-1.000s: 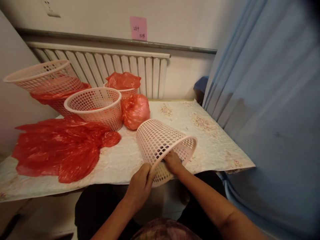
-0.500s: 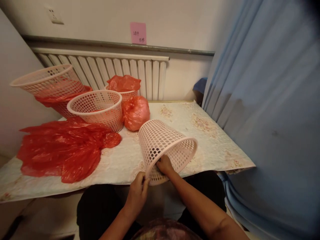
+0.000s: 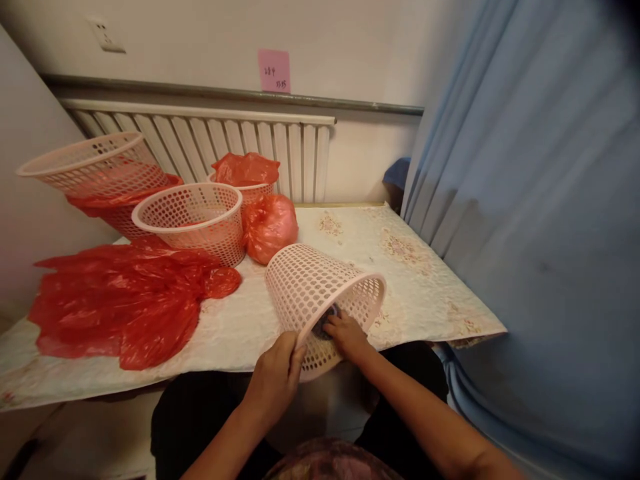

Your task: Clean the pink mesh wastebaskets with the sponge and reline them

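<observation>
A pale pink plastic wastebasket (image 3: 313,283) with a perforated wall lies on its side at the table's front edge, its mouth tilted toward me and to the right. My left hand (image 3: 280,370) grips the rim at the near left, thumb and fingers closed over it. Inside the mouth, my right hand (image 3: 347,335) holds a dark grey wad (image 3: 326,324) against the inner wall. That wad may be a cloth or a scouring pad; its kind is unclear, and part of it is hidden by the rim and my fingers.
Red plastic bags (image 3: 125,300) lie spread at left. Behind them stand an upright pink basket (image 3: 227,233), a tilted basket (image 3: 83,160) on a bag-lined one, and another lined basket (image 3: 257,193). A stuffed red bag (image 3: 270,230) sits nearby. A blue curtain (image 3: 525,233) hangs right.
My right hand has drawn back toward the wastebasket's mouth, bringing the dark wad into view. The basket has shifted slightly left, and my left hand grips farther over its rim.
</observation>
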Tool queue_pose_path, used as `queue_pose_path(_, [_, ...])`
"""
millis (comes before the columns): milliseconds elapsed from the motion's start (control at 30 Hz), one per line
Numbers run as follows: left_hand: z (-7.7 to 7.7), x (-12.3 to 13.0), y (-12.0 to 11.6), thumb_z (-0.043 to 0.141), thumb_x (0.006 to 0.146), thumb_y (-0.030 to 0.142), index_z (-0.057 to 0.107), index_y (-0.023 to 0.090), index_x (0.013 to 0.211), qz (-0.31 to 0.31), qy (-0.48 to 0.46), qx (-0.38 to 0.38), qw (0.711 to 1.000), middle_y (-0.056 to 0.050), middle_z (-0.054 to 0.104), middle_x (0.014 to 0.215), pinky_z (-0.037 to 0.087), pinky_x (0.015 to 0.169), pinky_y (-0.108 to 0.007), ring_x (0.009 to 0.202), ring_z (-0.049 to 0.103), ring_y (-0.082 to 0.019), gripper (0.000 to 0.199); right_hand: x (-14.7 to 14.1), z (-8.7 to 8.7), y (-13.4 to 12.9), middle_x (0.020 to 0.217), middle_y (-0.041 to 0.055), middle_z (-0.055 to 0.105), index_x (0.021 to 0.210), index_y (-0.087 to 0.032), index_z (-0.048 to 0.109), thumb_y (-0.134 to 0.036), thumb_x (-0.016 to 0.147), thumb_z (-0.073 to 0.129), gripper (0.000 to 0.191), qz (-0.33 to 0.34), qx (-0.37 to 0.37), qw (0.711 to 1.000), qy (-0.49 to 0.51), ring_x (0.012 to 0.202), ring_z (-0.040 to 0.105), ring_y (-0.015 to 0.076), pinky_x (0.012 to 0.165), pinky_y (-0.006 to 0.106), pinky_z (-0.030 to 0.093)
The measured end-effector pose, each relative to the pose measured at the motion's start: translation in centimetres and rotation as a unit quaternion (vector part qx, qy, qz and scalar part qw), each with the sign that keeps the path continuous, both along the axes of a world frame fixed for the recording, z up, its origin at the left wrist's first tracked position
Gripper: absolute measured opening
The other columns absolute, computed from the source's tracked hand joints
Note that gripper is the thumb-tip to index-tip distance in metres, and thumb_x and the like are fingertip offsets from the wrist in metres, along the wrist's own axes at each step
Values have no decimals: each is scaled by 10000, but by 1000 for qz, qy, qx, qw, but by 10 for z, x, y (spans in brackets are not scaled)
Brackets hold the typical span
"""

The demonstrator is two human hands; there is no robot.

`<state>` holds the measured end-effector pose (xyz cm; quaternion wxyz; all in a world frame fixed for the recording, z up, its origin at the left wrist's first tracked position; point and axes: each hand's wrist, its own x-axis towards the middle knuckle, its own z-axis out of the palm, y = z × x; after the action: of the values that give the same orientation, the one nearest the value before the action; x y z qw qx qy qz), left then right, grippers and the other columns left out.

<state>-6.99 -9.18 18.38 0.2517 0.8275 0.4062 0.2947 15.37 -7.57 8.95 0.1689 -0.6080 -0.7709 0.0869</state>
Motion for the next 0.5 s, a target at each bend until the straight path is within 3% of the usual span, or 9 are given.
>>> queue_pose_path(100, [10,-3,11,423,910,305,474,220,822,34,-45,-20,998,36,507,671,384,571,-249,599,501,-140,133,24,10,-14,1124,77,632,1089,-239,658,-54,763,480,415,-39,51,998,19,1009,503,241,894,379,425])
queue_pose_path(200, [23,-9,28,482,881,332,474,217,767,89,-133,-46,986,64,435,616,345,534,-225,553,433,-117,162,41,25,-33,1177,78,621,1103,-218,654,-76,731,472,438,-100,168,970,145,1081,511,246,953,425,421])
queue_pose_path(300, [36,-16,44,539,853,348,480,209,755,106,-254,-85,958,71,409,628,326,531,-202,560,401,-98,180,57,49,-57,1107,76,651,1035,-192,668,-222,753,523,319,-239,258,889,292,1081,552,245,984,445,416])
queue_pose_path(400, [46,-19,56,590,827,355,497,207,772,107,-373,-138,911,76,438,629,328,531,-186,548,401,-83,184,74,73,-77,1099,85,656,1084,-153,653,-362,706,620,433,-425,290,769,379,1052,579,257,987,438,414])
queue_pose_path(433, [48,-19,58,609,814,353,500,206,770,109,-409,-156,892,78,453,623,335,532,-182,542,409,-79,188,79,79,-81,1115,89,651,1126,-145,638,-383,697,636,492,-463,298,736,395,1055,581,260,985,435,414])
queue_pose_path(500, [52,-18,61,645,779,344,511,199,758,118,-466,-186,857,77,489,619,361,543,-180,545,441,-75,199,88,84,-86,1155,88,636,1196,-146,609,-390,695,649,558,-495,306,700,414,1081,575,258,995,425,408])
